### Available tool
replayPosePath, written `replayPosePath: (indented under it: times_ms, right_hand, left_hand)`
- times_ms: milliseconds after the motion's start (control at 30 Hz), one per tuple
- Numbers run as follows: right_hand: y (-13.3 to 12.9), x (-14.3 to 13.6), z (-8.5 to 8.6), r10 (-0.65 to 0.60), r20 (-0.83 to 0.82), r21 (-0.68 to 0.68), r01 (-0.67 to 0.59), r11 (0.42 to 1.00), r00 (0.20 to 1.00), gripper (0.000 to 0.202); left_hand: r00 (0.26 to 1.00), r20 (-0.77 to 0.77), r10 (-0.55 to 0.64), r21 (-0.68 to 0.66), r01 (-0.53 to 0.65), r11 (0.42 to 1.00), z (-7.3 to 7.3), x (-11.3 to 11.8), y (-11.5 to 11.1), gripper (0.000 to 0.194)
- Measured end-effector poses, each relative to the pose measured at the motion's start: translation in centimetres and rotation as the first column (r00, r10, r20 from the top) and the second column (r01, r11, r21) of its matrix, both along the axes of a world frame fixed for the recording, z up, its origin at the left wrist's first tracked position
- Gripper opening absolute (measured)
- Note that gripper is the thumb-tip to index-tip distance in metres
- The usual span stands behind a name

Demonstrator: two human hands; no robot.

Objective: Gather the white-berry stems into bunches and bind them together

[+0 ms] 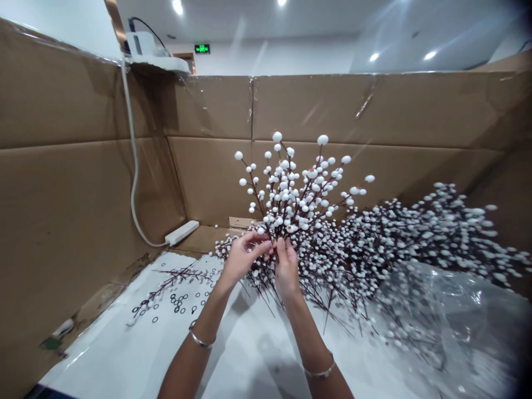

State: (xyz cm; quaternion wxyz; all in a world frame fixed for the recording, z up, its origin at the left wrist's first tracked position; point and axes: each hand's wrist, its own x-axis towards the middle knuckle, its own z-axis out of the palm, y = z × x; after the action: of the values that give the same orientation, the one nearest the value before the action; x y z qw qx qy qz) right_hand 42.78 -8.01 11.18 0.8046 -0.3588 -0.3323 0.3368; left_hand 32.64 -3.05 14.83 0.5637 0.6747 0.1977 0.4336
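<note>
A bunch of dark stems with white berries (285, 195) stands upright in front of me, held low on its stems by both hands. My left hand (245, 256) pinches at the stems from the left, thumb and fingers close together. From the right, my right hand (287, 269) closes round the same stems, its thumb pointing up. The fingertips of the two hands nearly meet, and the stem ends are mostly hidden by them. Behind and to the right lies a large pile of similar berry branches (357, 244).
Small black rings (178, 303) and a loose branch (183, 272) lie on the white sheet (124, 354) at the left. A power strip (182, 233) with a white cable sits by the cardboard wall (208, 177). Clear plastic (469, 316) covers branches at the right.
</note>
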Motion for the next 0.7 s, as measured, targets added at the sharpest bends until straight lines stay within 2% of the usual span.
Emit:
replayPosePath:
  times_ms: [133, 300, 500, 700]
  right_hand:
    - [0.0, -0.2, 0.0, 0.029, 0.021, 0.012, -0.029, 0.999, 0.999, 0.032]
    - [0.2, -0.2, -0.3, 0.002, 0.038, -0.043, 0.0, 0.999, 0.999, 0.035]
    - [0.4, 0.0, -0.5, -0.037, 0.074, -0.055, 0.041, 0.998, 0.997, 0.035]
    - [0.2, -0.4, -0.2, 0.018, 0.067, -0.04, -0.016, 0.999, 0.998, 0.035]
  left_hand:
    - [0.988, -0.019, 0.151, 0.061, -0.15, 0.987, -0.1, 0.4, -0.2, 0.023]
    - [0.979, -0.019, 0.202, 0.152, -0.197, 0.969, 0.1, 0.4, -0.1, 0.019]
    - [0.99, 0.035, 0.135, 0.091, -0.138, 0.986, 0.0, 1.1, -0.2, 0.019]
    - [0.992, 0.102, 0.072, 0.015, -0.074, 0.997, -0.6, 1.7, -0.3, 0.023]
